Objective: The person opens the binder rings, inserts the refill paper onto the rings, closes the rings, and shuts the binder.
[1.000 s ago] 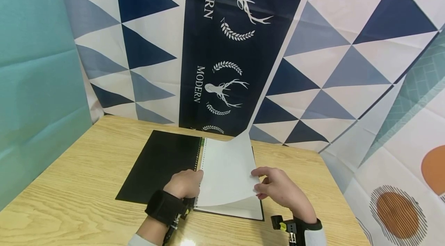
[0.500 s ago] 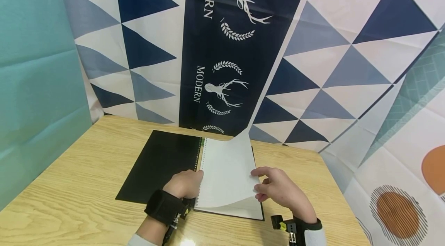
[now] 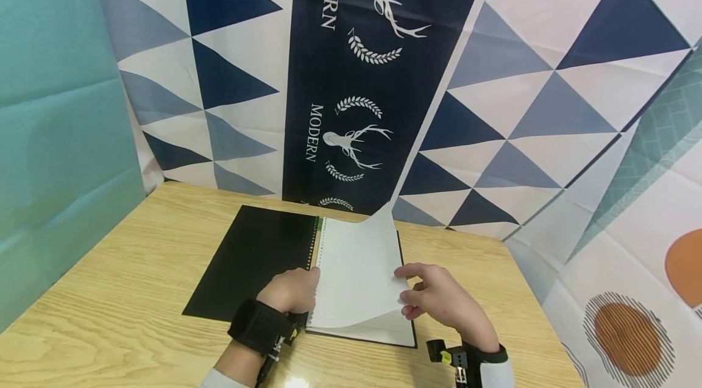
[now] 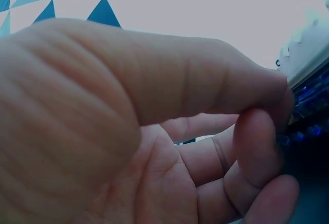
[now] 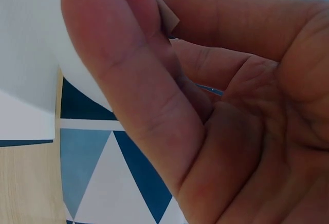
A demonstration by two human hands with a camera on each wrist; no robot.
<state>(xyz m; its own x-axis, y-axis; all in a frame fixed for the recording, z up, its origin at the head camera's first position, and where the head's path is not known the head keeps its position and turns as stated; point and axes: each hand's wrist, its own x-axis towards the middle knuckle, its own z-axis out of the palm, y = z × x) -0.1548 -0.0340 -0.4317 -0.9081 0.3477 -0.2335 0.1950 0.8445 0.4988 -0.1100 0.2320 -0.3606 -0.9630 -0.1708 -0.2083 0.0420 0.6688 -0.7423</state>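
A spiral-bound notebook lies open on the wooden table, its black cover (image 3: 258, 254) folded out to the left. On the right half, a white sheet (image 3: 359, 272) is bowed up off the pages (image 3: 384, 330) beneath, and its far right corner stands raised. My left hand (image 3: 289, 290) is at the spiral binding (image 3: 312, 248); in the left wrist view its thumb (image 4: 205, 75) and curled fingers close on the binding's edge. With thumb and fingers, my right hand (image 3: 439, 296) pinches the sheet's right edge. In the right wrist view a bit of paper (image 5: 167, 18) shows between the fingers.
Bare wood of the table (image 3: 109, 278) extends left of the cover. Behind the table hangs a patterned cloth (image 3: 236, 71) with triangles and deer heads. A teal cloth (image 3: 60, 132) borders the left side, and a white cloth with orange circles (image 3: 627, 336) the right.
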